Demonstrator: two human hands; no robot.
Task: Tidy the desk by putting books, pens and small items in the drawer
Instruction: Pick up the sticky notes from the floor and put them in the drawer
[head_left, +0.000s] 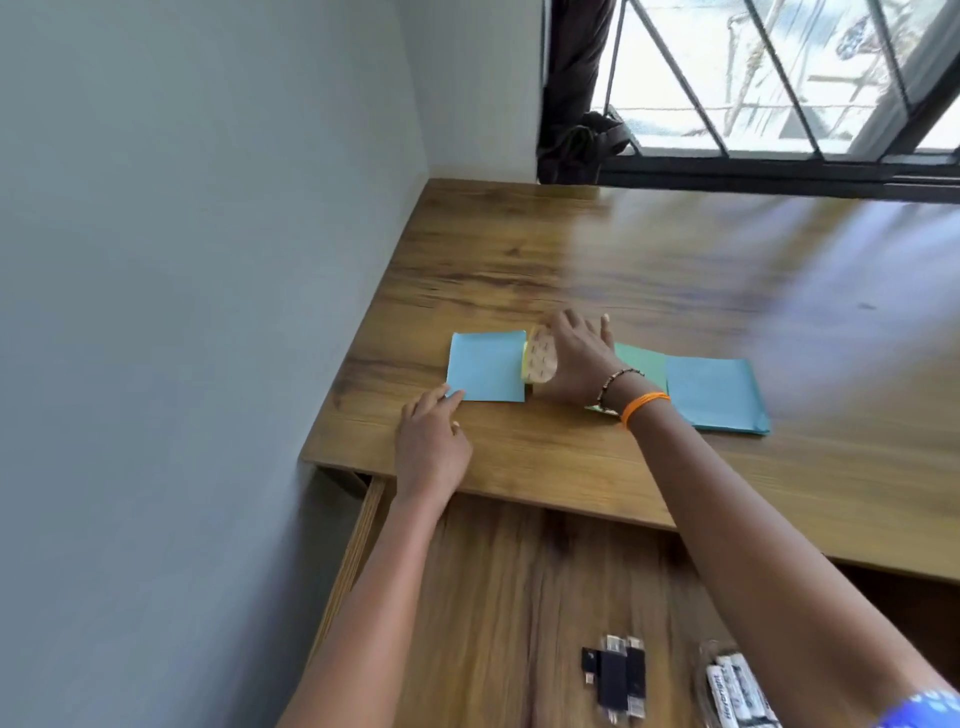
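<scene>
While the head view is a bit motion-blurred, the layout reads fine: a wooden desk (649, 270) sits in a corner against a grey wall (182, 260), with a barred window (779, 78) behind it and a dark curtain (576, 88) bunched at the window's left edge. The left hand (431, 447) rests on the desk near its front edge, index finger stretched out and touching the near-left corner of a blue square notepad (485, 366), other fingers loosely curled, holding nothing. The right hand (576, 353) lies over a small roll of patterned tape (543, 358) that stands just right of the notepad, touching or nearly touching it; fingers spread forward over the roll, but I cannot tell whether they actually grip it (palm hides the contact). The right wrist wears a beaded bracelet (615, 382) and orange bands (644, 405). Under and right of that wrist lie a green paper sheet (644, 364) and, overlapping it on the right, a larger blue folder or booklet (717, 392), both flat on the desk. Below the desk edge the drawer (519, 597) is pulled out, its wooden floor showing; in it, near the bottom of the view, lie a cluster of black USB-type sticks (615, 675) and, just to their right, a clear pack of batteries (732, 691), partly covered by the right forearm.
</scene>
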